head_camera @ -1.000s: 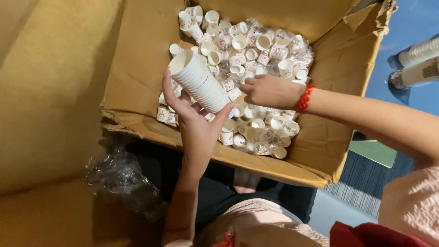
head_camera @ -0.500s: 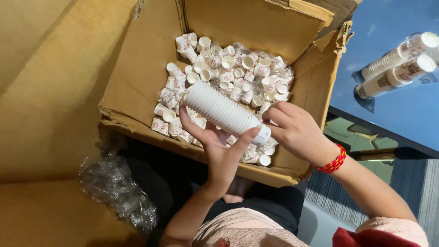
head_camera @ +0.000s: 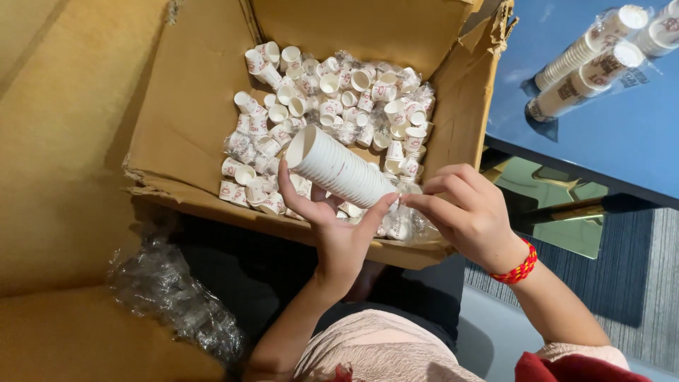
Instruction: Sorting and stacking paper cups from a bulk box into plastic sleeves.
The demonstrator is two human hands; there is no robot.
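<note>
The left hand [head_camera: 338, 237] reaches up from six o'clock, palm up and fingers curled around a stack of nested white paper cups [head_camera: 339, 168] — the stack lies tilted over the near edge of the open cardboard box [head_camera: 184, 106], its open mouth toward ten o'clock. The right hand [head_camera: 470, 212], coming in from four o'clock with a red bracelet [head_camera: 520, 265] at the wrist, pinches the stack's lower end with bent fingers — loose cups [head_camera: 332, 92] fill the box behind, and wrapped cup sleeves [head_camera: 587, 60] lie on the blue worktop [head_camera: 622, 134] at two o'clock.
</note>
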